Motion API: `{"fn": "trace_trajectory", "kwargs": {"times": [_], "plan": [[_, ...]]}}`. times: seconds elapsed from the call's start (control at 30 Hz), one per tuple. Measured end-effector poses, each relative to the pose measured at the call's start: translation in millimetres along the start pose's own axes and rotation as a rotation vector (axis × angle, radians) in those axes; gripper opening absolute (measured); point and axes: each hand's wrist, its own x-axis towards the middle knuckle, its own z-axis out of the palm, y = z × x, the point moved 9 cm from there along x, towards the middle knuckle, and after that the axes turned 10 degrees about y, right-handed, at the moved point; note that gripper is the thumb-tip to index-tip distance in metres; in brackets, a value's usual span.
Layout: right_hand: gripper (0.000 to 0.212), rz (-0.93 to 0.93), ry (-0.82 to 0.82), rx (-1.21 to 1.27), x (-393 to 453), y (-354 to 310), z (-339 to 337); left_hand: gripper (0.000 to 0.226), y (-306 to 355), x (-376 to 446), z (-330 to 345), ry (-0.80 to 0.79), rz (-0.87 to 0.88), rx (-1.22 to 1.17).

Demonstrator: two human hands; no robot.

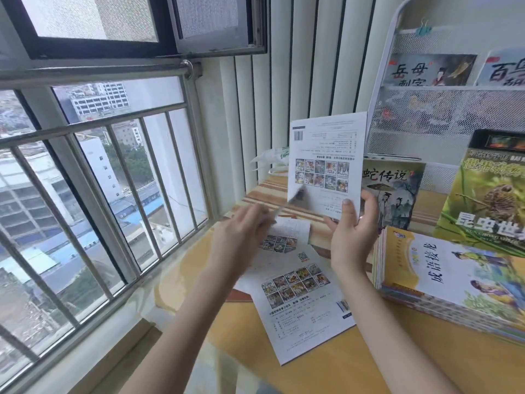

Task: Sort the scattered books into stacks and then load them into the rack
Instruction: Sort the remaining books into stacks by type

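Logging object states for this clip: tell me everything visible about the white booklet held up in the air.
The booklet is thin, white and paper-like, held upright above the table with its back cover facing the camera. Its print looks upside down: a barcode at upper left, text lines, then two rows of small colour cover pictures. The right hand pinches its lower right corner, thumb on the cover. The left hand is beside its lower left corner, blurred; contact unclear.
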Motion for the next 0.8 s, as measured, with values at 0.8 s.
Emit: {"fn": "trace_trajectory", "kwargs": {"times": [0.8], "plan": [[0.025,0.473,-0.418,0.233,-1,38,-15,0.064,-21,-80,84,-0.331,-1.706,-1.336]]}}
